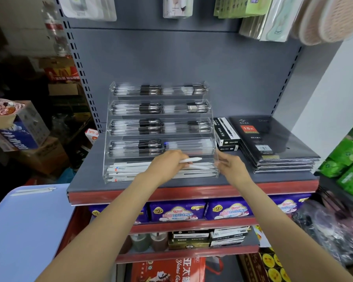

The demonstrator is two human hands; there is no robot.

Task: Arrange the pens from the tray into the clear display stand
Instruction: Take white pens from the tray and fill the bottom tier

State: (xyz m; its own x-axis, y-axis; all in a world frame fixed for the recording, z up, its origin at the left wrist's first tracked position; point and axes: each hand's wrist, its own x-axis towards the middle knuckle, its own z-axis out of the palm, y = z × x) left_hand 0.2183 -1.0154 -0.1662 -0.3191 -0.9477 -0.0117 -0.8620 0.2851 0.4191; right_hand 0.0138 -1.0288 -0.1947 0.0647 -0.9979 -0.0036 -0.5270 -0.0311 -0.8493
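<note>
Our left hand [167, 162] holds two white pens [192, 162] in a narrow grip over the lowest tier of the clear display stand [161, 131]; our right hand [230, 164], fingers loose, touches its right wall. We should lay them flat, parallel to their neighbours. Two more wait on the tray [29, 220], near left.
</note>
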